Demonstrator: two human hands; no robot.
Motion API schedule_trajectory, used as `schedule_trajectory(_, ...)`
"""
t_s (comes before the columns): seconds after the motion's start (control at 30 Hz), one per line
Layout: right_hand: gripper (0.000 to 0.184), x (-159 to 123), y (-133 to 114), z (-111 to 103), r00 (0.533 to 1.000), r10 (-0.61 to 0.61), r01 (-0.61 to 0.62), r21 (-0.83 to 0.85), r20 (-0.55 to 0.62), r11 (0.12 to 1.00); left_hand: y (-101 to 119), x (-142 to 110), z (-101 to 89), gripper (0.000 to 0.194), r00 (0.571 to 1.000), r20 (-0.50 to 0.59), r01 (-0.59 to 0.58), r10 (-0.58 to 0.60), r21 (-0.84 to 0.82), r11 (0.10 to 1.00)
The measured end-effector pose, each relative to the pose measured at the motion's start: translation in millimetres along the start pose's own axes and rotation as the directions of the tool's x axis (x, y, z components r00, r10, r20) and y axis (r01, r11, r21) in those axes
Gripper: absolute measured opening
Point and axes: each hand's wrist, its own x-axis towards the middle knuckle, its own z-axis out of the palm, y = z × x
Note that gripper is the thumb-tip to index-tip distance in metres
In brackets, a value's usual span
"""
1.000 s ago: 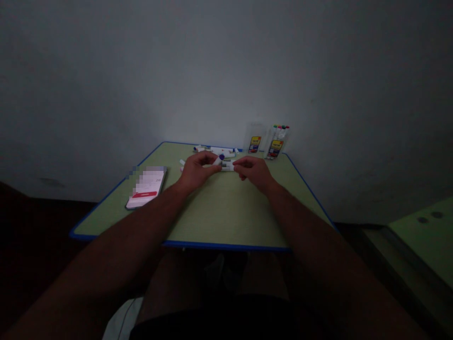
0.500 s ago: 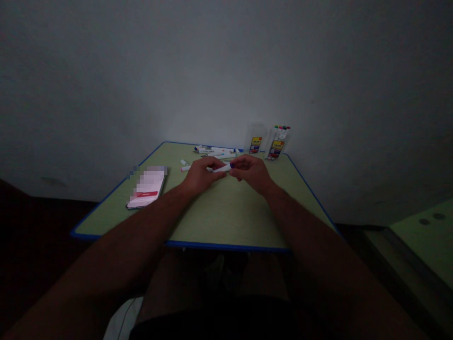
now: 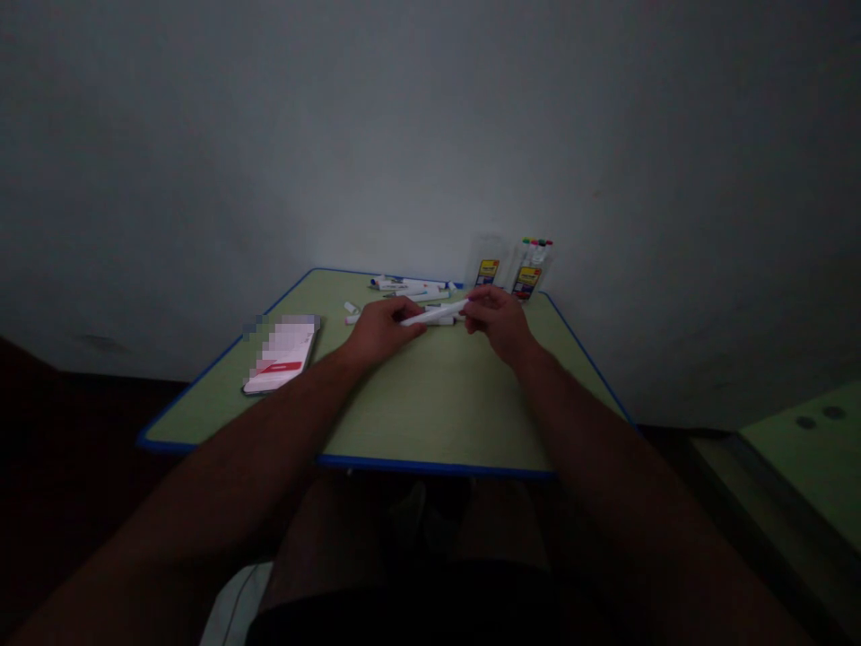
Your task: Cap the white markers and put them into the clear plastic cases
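Our left hand (image 3: 385, 328) and right hand (image 3: 501, 325) grasp one marker (image 3: 437, 313); two cases (image 3: 488, 272) and one phone (image 3: 281, 359) share the green table (image 3: 430, 404) beside a wall (image 3: 404, 135).

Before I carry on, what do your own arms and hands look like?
Two human arms, bare as far as the view shows, with no sleeves in sight. The left hand and right hand wear no gloves, and no watch shows. It's too dim to rule out rings.

The single view looks from the wearer's head, forward and steeply down, at arm's length from the hands (image 3: 437, 318) mid-frame; the worktop (image 3: 430, 395) spans the centre, the wall (image 3: 430, 135) the upper half, the lap the bottom.
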Motion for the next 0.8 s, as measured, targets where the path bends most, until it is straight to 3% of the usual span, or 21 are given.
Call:
schedule_trajectory(0.23, 0.021, 10, 5, -16, 0.983, 0.145, -0.14, 0.056, -0.113, 0.989, 5, 1, -3.3, 0.015, 0.997, -0.08, 0.018, -0.018, 0.002, 1.0)
schedule_trajectory(0.43, 0.01, 10, 7, -14, 0.939, 0.306, -0.324, -0.097, -0.159, 0.941, 10, -1, -1.5, 0.017, 0.995, -0.103, 0.006, -0.012, -0.062, 0.998)
schedule_trajectory(0.8, 0.012, 10, 11, -13, 0.932, 0.331, -0.356, -0.192, -0.149, 0.914, 14, -1, -0.7, 0.023, 0.998, -0.066, -0.012, 0.009, -0.032, 0.999)
